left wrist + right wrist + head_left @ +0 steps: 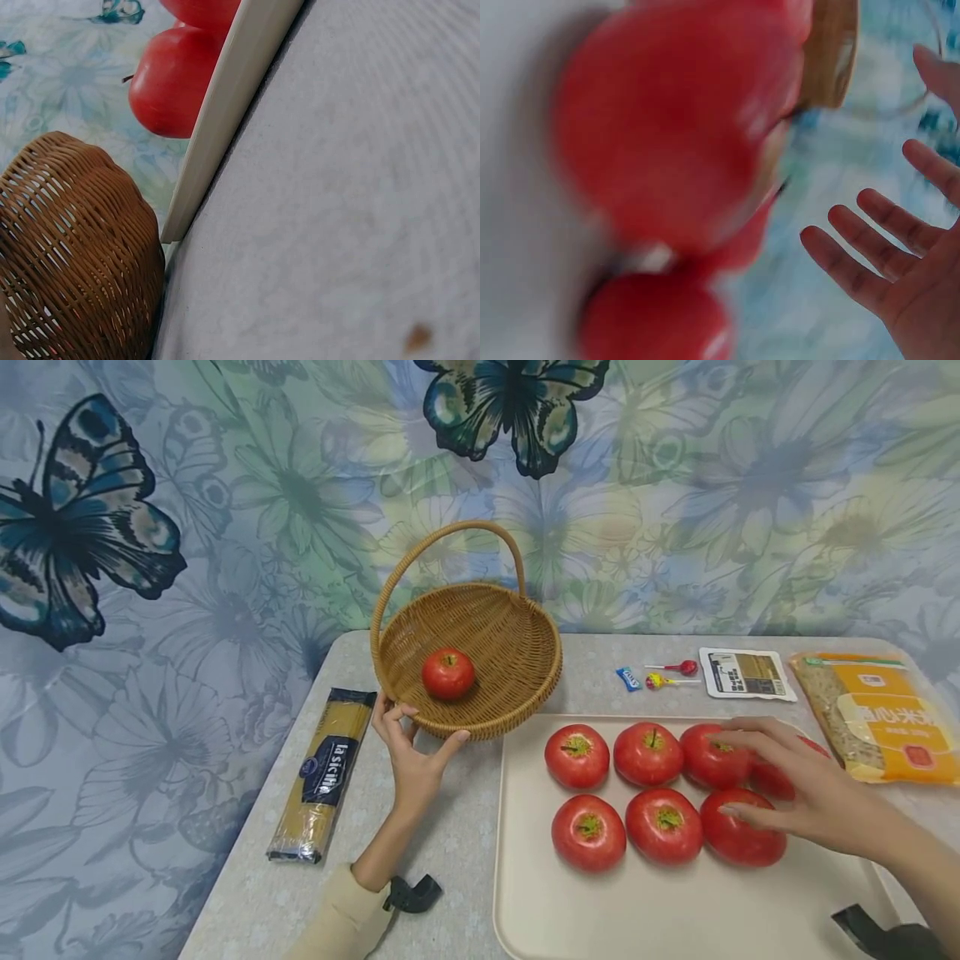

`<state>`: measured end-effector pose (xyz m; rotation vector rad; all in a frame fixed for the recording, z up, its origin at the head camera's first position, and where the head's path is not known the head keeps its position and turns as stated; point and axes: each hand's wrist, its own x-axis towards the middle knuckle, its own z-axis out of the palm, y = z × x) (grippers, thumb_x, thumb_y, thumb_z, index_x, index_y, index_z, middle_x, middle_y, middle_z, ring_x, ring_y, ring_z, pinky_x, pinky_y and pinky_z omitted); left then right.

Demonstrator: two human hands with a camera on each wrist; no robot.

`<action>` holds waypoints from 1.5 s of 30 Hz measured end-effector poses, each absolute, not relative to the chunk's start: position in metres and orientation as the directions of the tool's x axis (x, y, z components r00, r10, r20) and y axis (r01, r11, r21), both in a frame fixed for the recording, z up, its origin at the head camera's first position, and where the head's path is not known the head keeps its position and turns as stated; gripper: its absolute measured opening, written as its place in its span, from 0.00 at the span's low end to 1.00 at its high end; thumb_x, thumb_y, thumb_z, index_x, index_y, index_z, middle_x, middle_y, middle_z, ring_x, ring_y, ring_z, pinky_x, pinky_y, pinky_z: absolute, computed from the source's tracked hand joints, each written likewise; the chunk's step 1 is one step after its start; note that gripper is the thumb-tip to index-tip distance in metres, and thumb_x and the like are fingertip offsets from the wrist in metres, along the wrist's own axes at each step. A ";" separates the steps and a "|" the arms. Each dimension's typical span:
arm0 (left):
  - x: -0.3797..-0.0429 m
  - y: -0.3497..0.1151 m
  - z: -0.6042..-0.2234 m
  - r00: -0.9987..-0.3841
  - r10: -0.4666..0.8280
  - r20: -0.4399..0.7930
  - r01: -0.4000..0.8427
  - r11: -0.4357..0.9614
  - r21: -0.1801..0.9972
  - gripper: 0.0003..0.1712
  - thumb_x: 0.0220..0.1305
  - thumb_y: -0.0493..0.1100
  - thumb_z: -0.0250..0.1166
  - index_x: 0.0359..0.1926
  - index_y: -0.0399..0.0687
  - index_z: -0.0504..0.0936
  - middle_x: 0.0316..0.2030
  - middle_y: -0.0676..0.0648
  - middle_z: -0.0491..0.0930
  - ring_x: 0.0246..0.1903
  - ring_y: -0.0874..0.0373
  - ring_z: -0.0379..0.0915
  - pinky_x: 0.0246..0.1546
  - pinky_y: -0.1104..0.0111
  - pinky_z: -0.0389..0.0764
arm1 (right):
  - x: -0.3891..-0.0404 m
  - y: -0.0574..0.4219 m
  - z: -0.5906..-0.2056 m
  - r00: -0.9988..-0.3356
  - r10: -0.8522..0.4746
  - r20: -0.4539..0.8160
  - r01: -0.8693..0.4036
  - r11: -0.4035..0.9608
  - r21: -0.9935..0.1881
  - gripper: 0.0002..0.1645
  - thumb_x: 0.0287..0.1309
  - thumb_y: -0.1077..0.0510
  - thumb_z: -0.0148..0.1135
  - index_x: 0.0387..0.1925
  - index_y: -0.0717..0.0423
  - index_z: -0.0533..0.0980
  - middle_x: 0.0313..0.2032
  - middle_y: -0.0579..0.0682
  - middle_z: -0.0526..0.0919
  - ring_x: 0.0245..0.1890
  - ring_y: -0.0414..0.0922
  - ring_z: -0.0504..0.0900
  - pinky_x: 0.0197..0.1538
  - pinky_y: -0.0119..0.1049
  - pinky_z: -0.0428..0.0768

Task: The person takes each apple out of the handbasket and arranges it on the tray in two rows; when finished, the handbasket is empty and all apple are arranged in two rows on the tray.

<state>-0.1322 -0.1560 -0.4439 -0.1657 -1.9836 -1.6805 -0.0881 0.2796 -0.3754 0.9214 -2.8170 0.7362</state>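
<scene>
A brown wicker basket with a tall hoop handle stands at the back of the table, one red apple inside it. My left hand holds the basket's front left rim, with the thumb along the front. In the left wrist view the woven side of the basket fills the lower left. Several more red apples sit in two rows on a cream tray. Over the right end of these rows hovers my right hand, fingers spread, partly hiding apples. The right wrist view shows nothing in its palm.
Left of the basket lies a pack of spaghetti. Behind the tray are a small blue candy, two lollipops, a white flat packet and an orange bag of grain. A patterned cloth hangs behind the table.
</scene>
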 end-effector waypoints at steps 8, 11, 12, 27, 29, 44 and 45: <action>-0.130 -0.160 -0.447 -0.852 -0.249 0.460 0.410 0.226 0.884 0.37 0.48 0.31 0.75 0.49 0.27 0.57 0.73 0.35 0.32 0.75 0.37 0.30 0.65 0.39 0.57 | -0.126 0.204 -0.347 -0.684 -0.706 0.184 -0.697 0.558 -0.450 0.42 0.49 0.44 0.75 0.65 0.33 0.67 0.65 0.43 0.66 0.63 0.42 0.69 0.53 0.48 0.81; -0.130 -0.161 -0.448 -0.852 -0.251 0.460 0.409 0.230 0.883 0.37 0.48 0.31 0.75 0.49 0.27 0.57 0.73 0.34 0.32 0.75 0.39 0.30 0.65 0.39 0.58 | -0.150 0.178 -0.340 -0.612 -0.759 0.223 -0.752 0.470 -0.463 0.40 0.51 0.46 0.74 0.65 0.36 0.68 0.65 0.44 0.67 0.63 0.44 0.70 0.55 0.47 0.79; -0.130 -0.161 -0.448 -0.851 -0.251 0.461 0.410 0.231 0.882 0.37 0.48 0.31 0.75 0.49 0.27 0.57 0.73 0.35 0.32 0.75 0.39 0.30 0.65 0.39 0.58 | -0.159 0.169 -0.338 -0.589 -0.773 0.237 -0.764 0.437 -0.474 0.39 0.51 0.47 0.74 0.64 0.37 0.68 0.64 0.43 0.68 0.63 0.43 0.70 0.56 0.46 0.79; -0.127 -0.163 -0.448 -0.850 -0.257 0.460 0.397 0.261 0.880 0.37 0.48 0.33 0.77 0.49 0.30 0.58 0.72 0.34 0.34 0.74 0.37 0.33 0.64 0.38 0.59 | -0.264 0.054 -0.353 -0.554 -0.811 0.188 -0.716 0.349 -0.604 0.34 0.56 0.47 0.71 0.62 0.51 0.71 0.58 0.52 0.72 0.56 0.48 0.72 0.54 0.46 0.76; -0.127 -0.163 -0.448 -0.849 -0.259 0.461 0.399 0.258 0.880 0.38 0.48 0.35 0.77 0.49 0.30 0.58 0.72 0.34 0.34 0.74 0.37 0.33 0.63 0.38 0.59 | -0.275 0.040 -0.360 -0.580 -0.801 0.146 -0.679 0.377 -0.629 0.34 0.56 0.46 0.70 0.61 0.51 0.71 0.59 0.53 0.71 0.59 0.49 0.72 0.57 0.47 0.75; -0.132 -0.159 -0.448 -0.845 -0.255 0.469 0.410 0.251 0.877 0.38 0.49 0.42 0.78 0.47 0.33 0.59 0.73 0.37 0.35 0.75 0.38 0.35 0.63 0.39 0.61 | -0.310 -0.019 -0.379 -0.520 -0.842 -0.143 -0.602 0.480 -0.638 0.45 0.56 0.45 0.70 0.71 0.47 0.62 0.71 0.57 0.57 0.70 0.54 0.61 0.68 0.55 0.65; -0.129 -0.158 -0.442 -0.847 -0.254 0.468 0.411 0.248 0.878 0.38 0.49 0.40 0.78 0.47 0.32 0.58 0.72 0.35 0.35 0.74 0.36 0.35 0.63 0.39 0.61 | -0.311 -0.021 -0.381 -0.517 -0.841 -0.162 -0.600 0.490 -0.632 0.44 0.56 0.45 0.70 0.71 0.46 0.62 0.71 0.56 0.57 0.70 0.54 0.61 0.68 0.55 0.65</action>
